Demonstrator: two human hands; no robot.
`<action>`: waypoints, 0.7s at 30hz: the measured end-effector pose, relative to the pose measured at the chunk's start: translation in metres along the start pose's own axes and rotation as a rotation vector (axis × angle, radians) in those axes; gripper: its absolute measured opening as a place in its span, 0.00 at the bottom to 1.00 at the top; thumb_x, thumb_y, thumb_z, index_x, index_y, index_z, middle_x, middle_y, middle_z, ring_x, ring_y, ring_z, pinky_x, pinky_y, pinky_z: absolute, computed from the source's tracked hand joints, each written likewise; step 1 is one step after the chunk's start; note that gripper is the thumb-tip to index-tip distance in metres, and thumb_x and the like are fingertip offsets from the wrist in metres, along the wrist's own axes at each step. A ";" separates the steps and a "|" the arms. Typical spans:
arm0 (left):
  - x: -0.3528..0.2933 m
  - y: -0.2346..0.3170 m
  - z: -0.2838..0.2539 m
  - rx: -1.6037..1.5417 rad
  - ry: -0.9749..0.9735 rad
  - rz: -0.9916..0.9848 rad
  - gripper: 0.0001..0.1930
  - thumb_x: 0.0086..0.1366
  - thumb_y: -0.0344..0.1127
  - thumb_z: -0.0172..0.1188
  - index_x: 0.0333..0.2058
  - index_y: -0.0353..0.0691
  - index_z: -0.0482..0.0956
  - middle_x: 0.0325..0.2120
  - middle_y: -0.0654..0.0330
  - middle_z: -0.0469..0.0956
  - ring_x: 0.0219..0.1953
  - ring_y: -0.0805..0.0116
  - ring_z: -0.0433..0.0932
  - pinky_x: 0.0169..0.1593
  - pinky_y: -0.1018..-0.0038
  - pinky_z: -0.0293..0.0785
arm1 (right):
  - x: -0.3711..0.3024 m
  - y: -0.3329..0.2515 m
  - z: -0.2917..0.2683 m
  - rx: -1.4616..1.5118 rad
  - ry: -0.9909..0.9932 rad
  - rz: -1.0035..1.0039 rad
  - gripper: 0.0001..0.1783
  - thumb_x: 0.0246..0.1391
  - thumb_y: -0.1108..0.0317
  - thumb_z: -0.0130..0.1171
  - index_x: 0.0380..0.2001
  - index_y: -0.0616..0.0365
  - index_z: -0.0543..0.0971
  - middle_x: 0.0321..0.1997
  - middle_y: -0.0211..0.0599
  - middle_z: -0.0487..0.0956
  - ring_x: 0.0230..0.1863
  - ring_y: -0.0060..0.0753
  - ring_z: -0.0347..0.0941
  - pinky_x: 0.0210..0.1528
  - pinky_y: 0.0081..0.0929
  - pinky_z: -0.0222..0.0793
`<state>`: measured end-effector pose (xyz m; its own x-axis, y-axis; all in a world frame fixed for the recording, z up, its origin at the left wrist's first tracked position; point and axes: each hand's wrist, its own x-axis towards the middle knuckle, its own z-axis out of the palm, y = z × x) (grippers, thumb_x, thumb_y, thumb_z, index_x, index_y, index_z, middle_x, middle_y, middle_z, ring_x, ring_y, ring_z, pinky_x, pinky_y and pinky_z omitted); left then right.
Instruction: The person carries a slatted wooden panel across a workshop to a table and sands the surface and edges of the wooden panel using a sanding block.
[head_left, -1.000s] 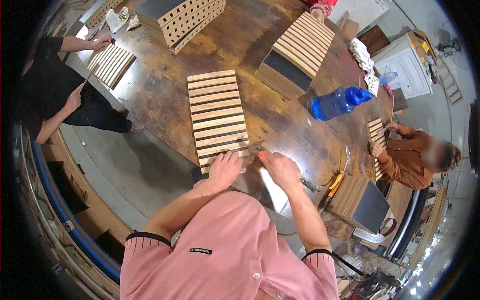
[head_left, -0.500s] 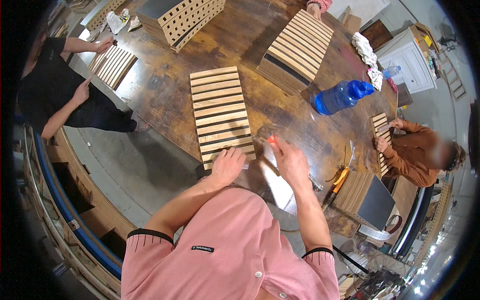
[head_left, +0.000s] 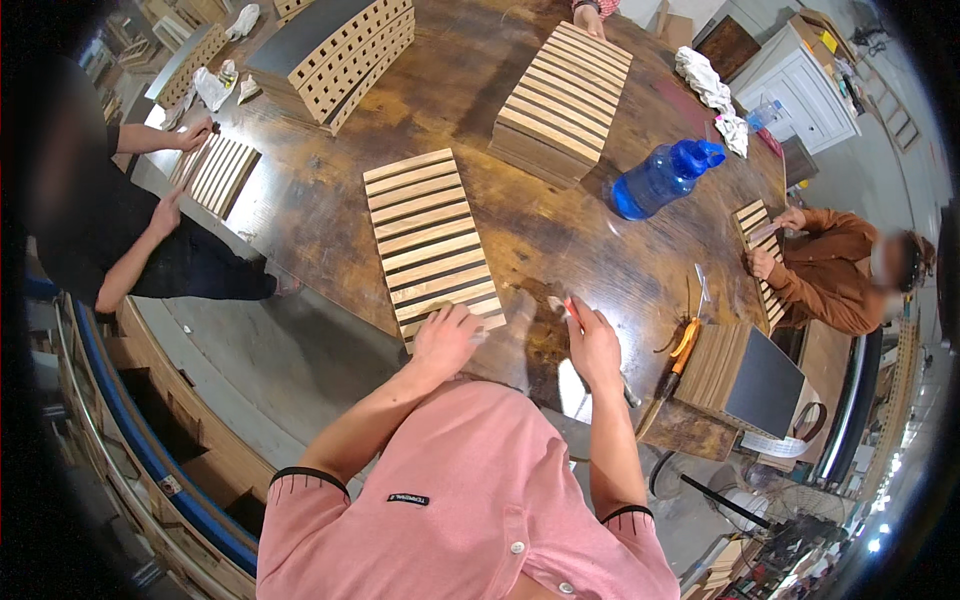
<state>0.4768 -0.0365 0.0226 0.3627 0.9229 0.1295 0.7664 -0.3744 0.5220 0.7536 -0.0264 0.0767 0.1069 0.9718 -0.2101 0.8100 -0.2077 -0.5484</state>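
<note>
A slatted wooden panel [head_left: 432,225], pale strips with dark gaps between them, lies on the table in front of me. My left hand [head_left: 445,342] rests on its near end, fingers laid over the slats. Something small and pale shows by those fingertips, too small to name. To the right of the panel, my right hand [head_left: 597,347] is closed around a small red-handled tool [head_left: 571,308] held just above the table. The tool's pale tip points toward the panel; its kind cannot be made out.
A blue bottle [head_left: 660,180] stands beyond my right hand, near a stack of slatted panels [head_left: 562,95]. At right lie an orange-handled tool [head_left: 686,345] and dark-topped boards [head_left: 745,380]. Perforated blocks [head_left: 345,65] stand far left. People work at the left, right and far edges.
My right hand with the red-handled tool has drawn back from the panel, toward me and to the right. My left hand stays on the panel's near end. The whole view has turned slightly.
</note>
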 end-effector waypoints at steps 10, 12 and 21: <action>0.016 -0.118 -0.035 0.024 0.530 -0.664 0.11 0.70 0.38 0.62 0.45 0.37 0.82 0.44 0.50 0.79 0.47 0.49 0.81 0.47 0.58 0.78 | 0.029 -0.042 0.065 0.468 -0.029 -0.119 0.24 0.64 0.62 0.61 0.62 0.57 0.78 0.59 0.52 0.79 0.58 0.53 0.77 0.62 0.39 0.71; 0.032 -0.119 -0.042 -0.439 0.357 -0.785 0.15 0.72 0.41 0.61 0.43 0.32 0.83 0.38 0.47 0.82 0.40 0.51 0.83 0.42 0.60 0.78 | 0.058 -0.051 0.094 0.421 -0.121 -0.028 0.31 0.62 0.54 0.63 0.64 0.58 0.74 0.61 0.60 0.76 0.59 0.54 0.75 0.63 0.39 0.70; 0.029 -0.094 -0.047 -0.770 0.287 -1.029 0.23 0.72 0.47 0.62 0.58 0.39 0.81 0.46 0.60 0.84 0.40 0.67 0.79 0.46 0.67 0.74 | 0.065 -0.085 0.103 0.698 -0.175 0.106 0.27 0.57 0.53 0.68 0.50 0.66 0.81 0.49 0.51 0.83 0.52 0.45 0.80 0.58 0.35 0.71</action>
<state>0.3904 0.0294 0.0174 -0.3994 0.7751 -0.4897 0.0917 0.5652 0.8198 0.6322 0.0427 0.0259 0.0235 0.9225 -0.3853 0.2375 -0.3796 -0.8942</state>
